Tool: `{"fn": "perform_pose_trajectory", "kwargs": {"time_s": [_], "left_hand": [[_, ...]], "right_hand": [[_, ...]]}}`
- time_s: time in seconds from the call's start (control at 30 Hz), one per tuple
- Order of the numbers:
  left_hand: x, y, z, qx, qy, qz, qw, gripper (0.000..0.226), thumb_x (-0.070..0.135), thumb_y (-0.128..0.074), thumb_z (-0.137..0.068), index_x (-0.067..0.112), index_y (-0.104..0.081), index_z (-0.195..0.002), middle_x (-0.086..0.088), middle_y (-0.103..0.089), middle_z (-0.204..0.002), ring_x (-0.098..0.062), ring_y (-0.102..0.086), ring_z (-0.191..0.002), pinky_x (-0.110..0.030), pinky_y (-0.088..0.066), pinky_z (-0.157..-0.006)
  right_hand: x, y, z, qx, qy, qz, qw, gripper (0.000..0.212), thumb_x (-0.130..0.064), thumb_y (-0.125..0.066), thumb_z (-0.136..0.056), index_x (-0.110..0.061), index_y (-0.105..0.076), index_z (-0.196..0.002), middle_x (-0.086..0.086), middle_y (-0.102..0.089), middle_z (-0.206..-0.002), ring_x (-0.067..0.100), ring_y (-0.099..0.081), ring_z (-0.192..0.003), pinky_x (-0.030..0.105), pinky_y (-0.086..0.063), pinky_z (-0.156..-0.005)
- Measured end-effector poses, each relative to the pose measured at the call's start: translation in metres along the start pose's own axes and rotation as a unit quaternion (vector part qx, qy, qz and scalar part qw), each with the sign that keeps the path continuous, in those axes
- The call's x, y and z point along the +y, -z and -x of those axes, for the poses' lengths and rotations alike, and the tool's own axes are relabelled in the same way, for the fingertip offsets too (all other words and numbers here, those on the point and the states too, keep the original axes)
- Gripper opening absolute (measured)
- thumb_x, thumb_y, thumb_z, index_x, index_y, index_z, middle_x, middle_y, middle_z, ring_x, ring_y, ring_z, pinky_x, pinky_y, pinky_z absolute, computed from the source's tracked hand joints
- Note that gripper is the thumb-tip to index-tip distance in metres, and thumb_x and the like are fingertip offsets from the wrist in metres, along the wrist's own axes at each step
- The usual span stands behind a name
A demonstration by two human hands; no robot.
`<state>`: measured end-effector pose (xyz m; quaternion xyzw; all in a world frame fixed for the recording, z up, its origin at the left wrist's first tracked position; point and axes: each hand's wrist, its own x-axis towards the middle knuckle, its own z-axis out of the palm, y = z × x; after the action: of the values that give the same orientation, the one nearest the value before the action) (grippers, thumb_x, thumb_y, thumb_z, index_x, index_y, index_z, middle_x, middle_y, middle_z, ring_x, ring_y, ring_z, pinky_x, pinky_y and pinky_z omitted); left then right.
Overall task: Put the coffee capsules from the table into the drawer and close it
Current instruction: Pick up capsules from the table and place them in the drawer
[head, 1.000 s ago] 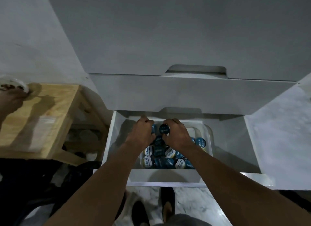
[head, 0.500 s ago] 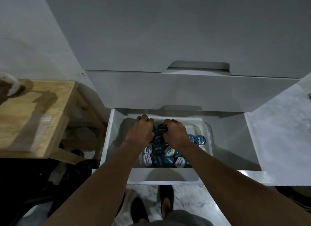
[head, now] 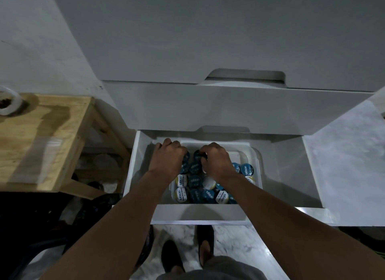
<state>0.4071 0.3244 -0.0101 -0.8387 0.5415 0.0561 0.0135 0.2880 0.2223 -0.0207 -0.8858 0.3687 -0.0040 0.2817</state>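
Head view: both your hands are down in the open drawer [head: 198,214], which stands pulled out just below centre, toward 6 o'clock. A clear tub [head: 257,167] sits inside it, and the capsules [head: 195,181] lie heaped in the tub, blue and white lids up. Your left hand [head: 168,161] is at the tub's 10 o'clock corner, fingers curled down onto the heap; you cannot tell whether it grips anything. Your right hand [head: 216,163] is just beside it at 12 o'clock, fingers curled round a dark capsule [head: 198,154] on top of the heap. The wooden table [head: 41,138] is at 9 o'clock, well apart from the drawer.
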Motion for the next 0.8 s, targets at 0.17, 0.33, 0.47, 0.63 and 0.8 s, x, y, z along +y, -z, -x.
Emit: {"fn": "perform_pose_trajectory", "kwargs": {"time_s": [0.17,0.33,0.47,0.63,0.8], "left_hand": [[0.004,0.001,-0.003,0.002,0.007,-0.028,1.0,0.027,0.016,-0.058,-0.088,0.019,-0.063,-0.114,-0.002,-0.064,-0.113,-0.024,-0.052,-0.112,-0.041,-0.04,-0.093],[0.004,0.004,-0.004,-0.006,0.002,-0.051,0.999,0.026,0.016,-0.059,-0.087,0.02,-0.062,-0.112,-0.001,-0.064,-0.11,-0.024,-0.052,-0.111,-0.041,-0.04,-0.093],[0.005,0.004,-0.004,-0.009,0.004,-0.057,0.998,0.027,0.016,-0.059,-0.086,0.02,-0.062,-0.113,-0.002,-0.064,-0.11,-0.024,-0.053,-0.11,-0.041,-0.04,-0.093],[0.005,0.01,-0.002,0.001,0.007,-0.041,0.999,0.028,0.013,-0.058,-0.087,0.017,-0.061,-0.114,-0.005,-0.063,-0.111,-0.023,-0.056,-0.108,-0.041,-0.042,-0.094],[0.01,0.03,0.005,0.043,0.027,-0.019,0.999,0.025,0.022,-0.049,-0.094,0.011,-0.059,-0.115,-0.011,-0.063,-0.11,-0.025,-0.058,-0.101,-0.039,-0.046,-0.089]], "right_hand": [[0.001,0.001,-0.002,-0.002,0.01,-0.002,1.0,0.029,0.001,-0.053,-0.088,-0.007,-0.068,-0.112,0.015,-0.061,-0.114,0.031,-0.057,-0.105,0.034,-0.048,-0.092],[-0.002,0.0,-0.004,-0.011,0.021,-0.003,1.0,0.03,0.002,-0.051,-0.088,-0.006,-0.067,-0.112,0.015,-0.063,-0.112,0.031,-0.058,-0.105,0.033,-0.047,-0.089],[-0.002,0.001,-0.006,-0.015,0.029,0.0,0.999,0.031,0.001,-0.052,-0.088,-0.007,-0.067,-0.114,0.016,-0.064,-0.111,0.032,-0.058,-0.104,0.034,-0.048,-0.09],[0.0,0.006,-0.003,-0.019,0.038,0.006,0.999,0.032,-0.001,-0.053,-0.088,-0.008,-0.064,-0.118,0.016,-0.061,-0.112,0.033,-0.057,-0.104,0.035,-0.048,-0.09],[0.002,0.029,0.011,0.02,0.045,0.039,0.998,0.03,-0.012,-0.055,-0.093,-0.009,-0.059,-0.122,0.012,-0.059,-0.118,0.03,-0.057,-0.107,0.036,-0.047,-0.092]]}}
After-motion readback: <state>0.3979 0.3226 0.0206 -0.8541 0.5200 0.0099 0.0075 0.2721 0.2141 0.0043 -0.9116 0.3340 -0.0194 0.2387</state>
